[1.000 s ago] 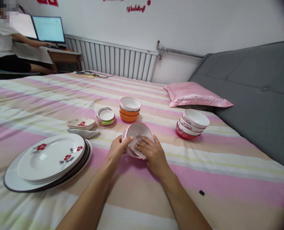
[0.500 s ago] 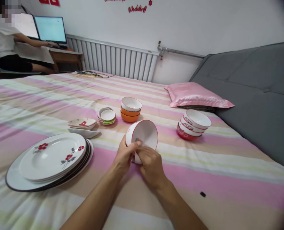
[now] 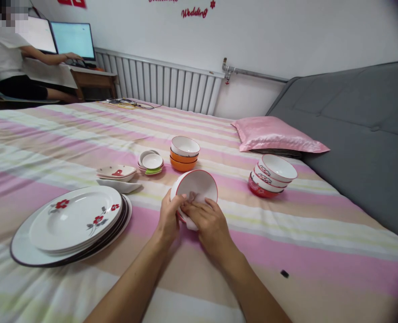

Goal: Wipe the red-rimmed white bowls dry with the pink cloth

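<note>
From here, I see the left hand (image 3: pixel 168 215) clamping a round, white, red-rimmed bowl (image 3: pixel 199 184); the right hand (image 3: pixel 212 223), fingers mostly together, holds a pale cloth (image 3: pixel 191 224) inside. Red lettering (image 3: pixel 194 12) far off reads "Wedding".

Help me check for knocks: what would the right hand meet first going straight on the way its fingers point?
The right hand would first meet the inside of the tilted, red-rimmed white bowl, probably through the pale cloth; any gap is hard to judge.

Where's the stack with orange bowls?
Head view, just left of centre: the stack stands right of the small dishes, beyond the bowl in the left hand.
</note>
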The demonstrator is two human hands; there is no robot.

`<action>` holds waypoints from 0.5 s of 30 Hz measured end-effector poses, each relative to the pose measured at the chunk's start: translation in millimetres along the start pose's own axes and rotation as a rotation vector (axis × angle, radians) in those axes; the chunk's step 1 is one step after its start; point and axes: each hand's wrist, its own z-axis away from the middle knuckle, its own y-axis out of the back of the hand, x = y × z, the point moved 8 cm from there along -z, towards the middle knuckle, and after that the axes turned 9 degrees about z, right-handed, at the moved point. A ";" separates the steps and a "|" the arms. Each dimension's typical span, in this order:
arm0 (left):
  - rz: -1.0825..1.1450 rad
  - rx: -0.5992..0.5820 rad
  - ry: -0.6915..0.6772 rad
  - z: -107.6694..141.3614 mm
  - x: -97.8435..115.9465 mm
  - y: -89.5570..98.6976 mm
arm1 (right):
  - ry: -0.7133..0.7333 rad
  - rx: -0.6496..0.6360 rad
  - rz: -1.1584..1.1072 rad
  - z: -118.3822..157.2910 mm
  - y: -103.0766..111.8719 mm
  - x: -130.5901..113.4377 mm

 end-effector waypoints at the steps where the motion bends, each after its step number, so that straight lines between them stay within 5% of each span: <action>1: 0.000 -0.016 -0.012 0.1 2.3 -2.0 | -0.012 -0.025 0.011 1.0 -2.6 4.4; 9: 0.076 0.027 0.024 2.7 4.8 -4.4 | -0.101 -0.154 -0.029 4.0 -6.0 19.2; 15: 0.128 0.126 0.040 -1.1 9.4 4.5 | -0.247 -0.166 -0.386 3.3 5.4 36.0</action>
